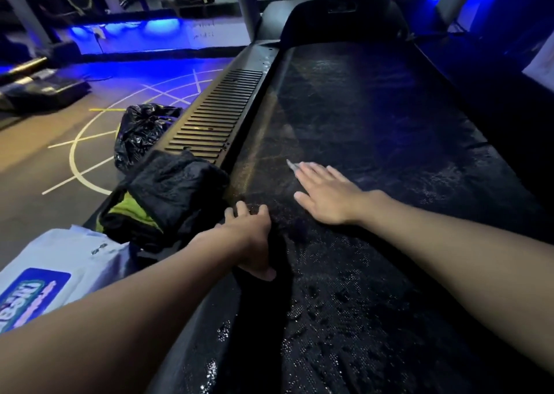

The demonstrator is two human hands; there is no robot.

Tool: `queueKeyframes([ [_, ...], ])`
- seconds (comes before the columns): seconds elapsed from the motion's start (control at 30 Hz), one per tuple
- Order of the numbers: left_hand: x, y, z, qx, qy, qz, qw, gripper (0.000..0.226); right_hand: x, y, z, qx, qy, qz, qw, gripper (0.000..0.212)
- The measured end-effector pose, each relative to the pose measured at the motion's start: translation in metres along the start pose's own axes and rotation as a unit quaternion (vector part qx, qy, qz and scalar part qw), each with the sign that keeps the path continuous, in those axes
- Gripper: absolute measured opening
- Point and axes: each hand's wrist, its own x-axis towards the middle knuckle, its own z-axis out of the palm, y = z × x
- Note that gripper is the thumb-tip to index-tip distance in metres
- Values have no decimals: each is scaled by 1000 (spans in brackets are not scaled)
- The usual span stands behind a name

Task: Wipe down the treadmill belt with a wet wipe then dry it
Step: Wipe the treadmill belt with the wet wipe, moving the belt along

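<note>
The right hand [326,196] lies flat on the treadmill belt [374,118], fingers straight, with a small pale scrap [290,164] at its fingertips. The left hand [250,237] presses the belt's left edge, fingers loosely bent, gripping nothing I can make out. Ahead the wet-streaked belt runs open. On the side rail [218,115] sits a dark bundle [177,190] with green cloth inside, beside a wipes pack [51,270].

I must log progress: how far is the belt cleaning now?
Done: droplets shine over the belt. In hand: the right hand presses flat on it, a pale wipe tip showing past its fingers. Left: drying; the dark cloth lies on the side rail.
</note>
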Motion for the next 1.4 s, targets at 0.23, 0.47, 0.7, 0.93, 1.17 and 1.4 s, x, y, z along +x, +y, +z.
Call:
queueKeyframes([
  [0.23,-3,-7,4,-55,9,9,998,129,8,-14,-2,-4,0,-54,999,64],
  [0.47,-2,-7,5,-57,5,10,998,133,16,-41,1,2,-11,-109,994,60],
  [0.7,-4,-11,8,-86,15,3,996,135,42,-62,0,30,-13,-115,993,56],
  [0.93,-17,-8,17,-139,85,-101,981,127,53,-93,4,6,-25,-153,988,53],
  [1.17,-18,-16,31,-227,135,-62,962,121,42,-104,4,-1,-8,-151,988,57],
  [1.4,-24,-18,31,-244,154,-43,956,131,20,-99,5,25,-8,-113,993,61],
])
